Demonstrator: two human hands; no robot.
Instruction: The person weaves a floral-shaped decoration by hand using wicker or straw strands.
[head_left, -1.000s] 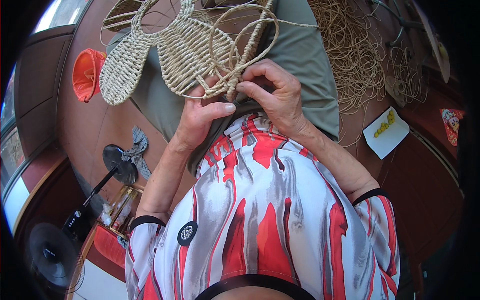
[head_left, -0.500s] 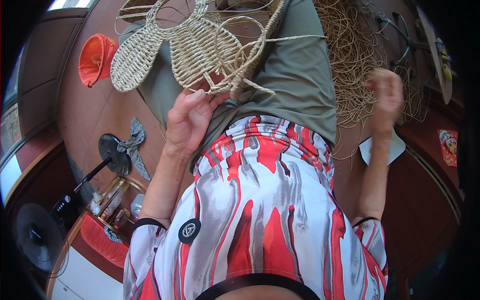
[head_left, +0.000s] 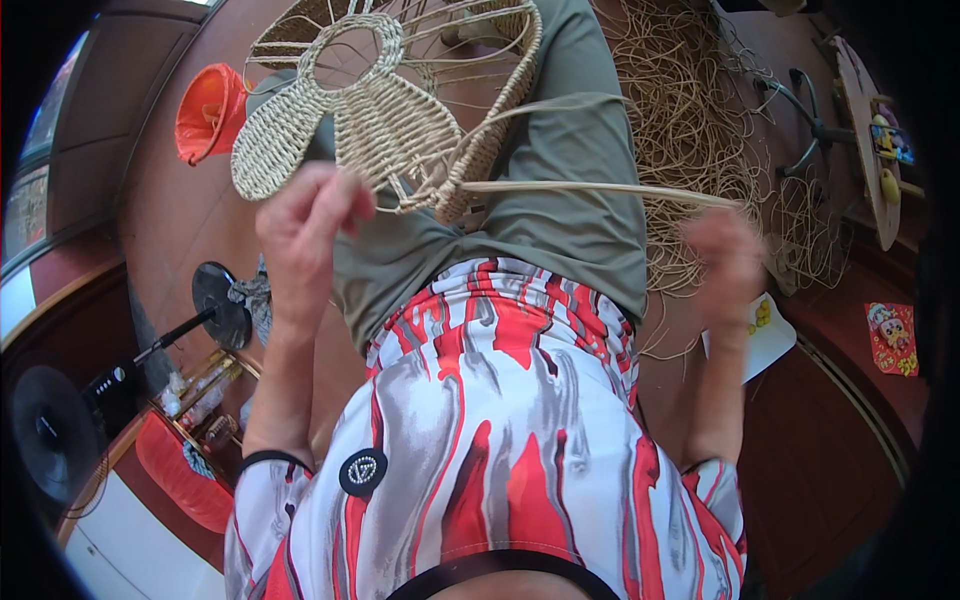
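A flower-shaped woven straw piece [head_left: 390, 130], with petals around an open ring, rests across my lap inside a thicker braided rim [head_left: 515, 85]. Beside its lower left petal is my left hand [head_left: 305, 230], raised with thumb and fingers drawn together; motion smears its fingertips, and what they hold is not visible. Out to the right, my right hand [head_left: 725, 260] is closed and blurred. From it a pale straw cord [head_left: 590, 187] runs taut and nearly level to the lower corner of the weave. Another cord loops from the rim over my thigh.
A heap of loose straw cord [head_left: 675, 110] covers the floor to the right. Further right are a wheeled metal base [head_left: 815, 125] and a white card [head_left: 755, 345]. An orange bucket [head_left: 207, 115] stands left, a black fan [head_left: 55, 435] lower left.
My left hand has left the lower edge of the weave and moved left. My right hand has come down and slightly inward. A cord now stretches straight between the weave and my right hand.
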